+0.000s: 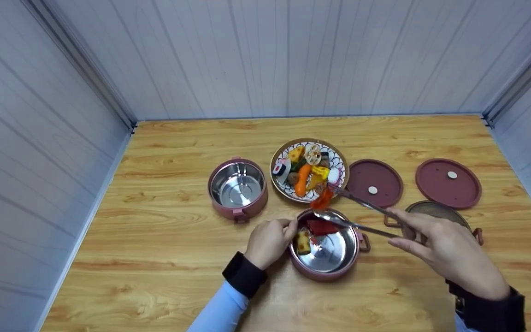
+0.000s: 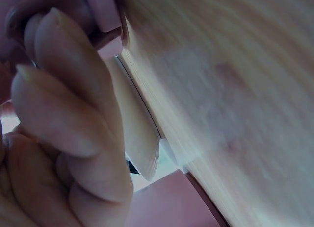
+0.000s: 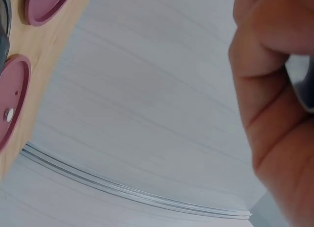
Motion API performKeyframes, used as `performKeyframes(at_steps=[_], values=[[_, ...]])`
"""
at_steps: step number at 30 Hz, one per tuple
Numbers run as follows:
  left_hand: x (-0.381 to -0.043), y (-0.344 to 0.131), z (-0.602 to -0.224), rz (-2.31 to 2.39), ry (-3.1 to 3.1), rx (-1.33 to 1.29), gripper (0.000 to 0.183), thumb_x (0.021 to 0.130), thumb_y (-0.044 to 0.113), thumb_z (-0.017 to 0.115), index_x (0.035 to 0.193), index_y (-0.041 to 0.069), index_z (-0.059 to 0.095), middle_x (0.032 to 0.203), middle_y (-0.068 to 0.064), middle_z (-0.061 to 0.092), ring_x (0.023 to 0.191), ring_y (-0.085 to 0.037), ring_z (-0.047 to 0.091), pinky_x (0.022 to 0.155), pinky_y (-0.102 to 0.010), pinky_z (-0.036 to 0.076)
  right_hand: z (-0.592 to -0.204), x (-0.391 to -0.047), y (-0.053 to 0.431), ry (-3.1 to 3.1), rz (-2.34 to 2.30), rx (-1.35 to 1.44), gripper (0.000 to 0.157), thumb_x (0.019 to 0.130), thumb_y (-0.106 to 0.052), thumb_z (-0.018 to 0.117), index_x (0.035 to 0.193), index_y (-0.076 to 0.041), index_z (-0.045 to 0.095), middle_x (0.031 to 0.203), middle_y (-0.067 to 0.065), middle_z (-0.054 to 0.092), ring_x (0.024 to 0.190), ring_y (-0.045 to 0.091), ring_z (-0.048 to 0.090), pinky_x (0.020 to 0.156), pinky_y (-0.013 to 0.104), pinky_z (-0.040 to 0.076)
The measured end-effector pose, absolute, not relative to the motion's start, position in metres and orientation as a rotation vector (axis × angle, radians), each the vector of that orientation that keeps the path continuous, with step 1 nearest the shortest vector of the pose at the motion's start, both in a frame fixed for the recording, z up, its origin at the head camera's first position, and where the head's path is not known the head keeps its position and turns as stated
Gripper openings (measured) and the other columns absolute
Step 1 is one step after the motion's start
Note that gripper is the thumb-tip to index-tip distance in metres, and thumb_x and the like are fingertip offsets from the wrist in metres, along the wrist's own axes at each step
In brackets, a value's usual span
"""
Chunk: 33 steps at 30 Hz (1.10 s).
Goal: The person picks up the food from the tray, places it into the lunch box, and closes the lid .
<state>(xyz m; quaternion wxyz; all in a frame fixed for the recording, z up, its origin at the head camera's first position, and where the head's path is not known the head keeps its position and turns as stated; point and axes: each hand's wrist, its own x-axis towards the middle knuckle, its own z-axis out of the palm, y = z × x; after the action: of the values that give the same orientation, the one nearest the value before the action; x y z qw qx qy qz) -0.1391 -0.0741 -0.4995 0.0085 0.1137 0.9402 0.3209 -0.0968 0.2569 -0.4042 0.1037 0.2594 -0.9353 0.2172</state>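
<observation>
My left hand (image 1: 269,242) grips the left handle of a pink pot with a steel inside (image 1: 323,272). In the left wrist view its curled fingers (image 2: 73,65) are at the pot's pink loop handle (image 2: 104,11). A yellow-brown food piece (image 1: 303,243) and a flat dark red piece (image 1: 323,227) lie in this pot. With my right hand (image 1: 450,249) I hold metal tongs (image 1: 367,228), whose tips reach over the pot's far rim. An orange-red food piece (image 1: 322,199) sits between the tips, between pot and plate. The right wrist view shows only curled fingers (image 3: 274,80).
A patterned plate (image 1: 286,188) bears several toy foods, among them an orange sausage-like piece (image 1: 302,180). A second pink pot (image 1: 238,184) stands to the left with nothing in it. Two maroon lids (image 1: 376,177) and a dark mesh strainer (image 1: 436,211) lie to the right. Pale walls (image 1: 293,60) enclose the table.
</observation>
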Motion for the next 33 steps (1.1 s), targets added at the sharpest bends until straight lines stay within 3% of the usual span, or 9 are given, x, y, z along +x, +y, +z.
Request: performKeyframes(at_steps=[4, 6, 11, 15, 19, 22, 27, 33], values=[[-0.138, -0.075, -0.501, 1.016, 2.938, 0.353, 0.039, 0.104, 0.036, 0.046, 0.097, 0.015, 0.078, 0.069, 0.003, 0.063, 0.071, -0.023, 0.065, 0.065, -0.040, 0.049, -0.403, -0.092, 0.260, -2.770, 0.536, 0.832, 0.055, 0.081, -0.031, 0.082, 0.133, -0.023, 0.065, 0.074, -0.023, 0.042, 0.055, -0.004, 0.033, 0.047, 0.017, 0.025], [-0.138, -0.075, -0.501, 1.015, 2.943, 0.355, 0.039, 0.104, 0.036, 0.046, 0.096, 0.015, 0.078, 0.070, 0.002, 0.064, 0.071, -0.023, 0.066, 0.064, -0.040, 0.049, -0.403, -0.092, 0.260, -2.787, 0.467, 0.875, 0.055, 0.081, -0.035, 0.081, 0.132, -0.024, 0.066, 0.076, -0.022, 0.047, 0.054, -0.004, 0.031, 0.046, 0.018, 0.025], [-0.138, -0.076, -0.502, 1.002, 2.960, 0.361, 0.039, 0.104, 0.036, 0.046, 0.095, 0.015, 0.078, 0.073, 0.000, 0.067, 0.074, -0.027, 0.068, 0.063, -0.041, 0.049, -0.398, -0.096, 0.256, -2.845, 0.286, 1.014, 0.053, 0.082, -0.044, 0.077, 0.130, -0.023, 0.067, 0.099, -0.007, 0.071, 0.058, 0.001, 0.051, 0.047, 0.024, 0.039], [-0.139, -0.077, -0.502, 0.991, 2.984, 0.382, 0.038, 0.104, 0.034, 0.047, 0.090, 0.016, 0.077, 0.068, 0.000, 0.065, 0.072, -0.028, 0.068, 0.060, -0.042, 0.048, -0.392, -0.100, 0.249, -2.860, 0.168, 1.121, 0.054, 0.081, -0.047, 0.077, 0.128, -0.022, 0.067, 0.106, -0.002, 0.072, 0.067, 0.009, 0.063, 0.051, 0.030, 0.047], [-0.140, -0.075, -0.502, 0.981, 2.994, 0.397, 0.039, 0.104, 0.035, 0.046, 0.085, 0.016, 0.076, 0.069, -0.002, 0.067, 0.071, -0.030, 0.067, 0.058, -0.042, 0.047, -0.390, -0.104, 0.242, -2.882, 0.117, 1.181, 0.055, 0.079, -0.048, 0.078, 0.126, -0.020, 0.069, 0.109, 0.001, 0.073, 0.087, 0.018, 0.069, 0.059, 0.039, 0.053], [-0.140, -0.075, -0.501, 0.979, 2.977, 0.393, 0.041, 0.104, 0.037, 0.045, 0.087, 0.017, 0.076, 0.073, -0.002, 0.069, 0.073, -0.029, 0.068, 0.060, -0.041, 0.048, -0.388, -0.106, 0.238, -2.918, 0.122, 1.206, 0.055, 0.079, -0.047, 0.078, 0.125, -0.020, 0.070, 0.109, 0.001, 0.073, 0.088, 0.017, 0.069, 0.057, 0.038, 0.052], [-0.139, -0.074, -0.501, 0.973, 2.967, 0.381, 0.042, 0.104, 0.038, 0.045, 0.086, 0.017, 0.076, 0.070, -0.001, 0.067, 0.073, -0.028, 0.068, 0.061, -0.041, 0.048, -0.386, -0.109, 0.231, -2.900, 0.091, 1.232, 0.055, 0.075, -0.046, 0.081, 0.124, -0.022, 0.070, 0.103, 0.002, 0.072, 0.073, 0.015, 0.065, 0.047, 0.029, 0.041], [-0.139, -0.073, -0.500, 0.983, 2.953, 0.366, 0.042, 0.104, 0.038, 0.044, 0.091, 0.016, 0.078, 0.072, -0.001, 0.068, 0.074, -0.028, 0.068, 0.063, -0.041, 0.049, -0.382, -0.111, 0.224, -2.850, 0.031, 1.250, 0.058, 0.070, -0.046, 0.083, 0.121, -0.020, 0.072, 0.089, -0.004, 0.061, 0.060, 0.008, 0.053, 0.044, 0.024, 0.033]])
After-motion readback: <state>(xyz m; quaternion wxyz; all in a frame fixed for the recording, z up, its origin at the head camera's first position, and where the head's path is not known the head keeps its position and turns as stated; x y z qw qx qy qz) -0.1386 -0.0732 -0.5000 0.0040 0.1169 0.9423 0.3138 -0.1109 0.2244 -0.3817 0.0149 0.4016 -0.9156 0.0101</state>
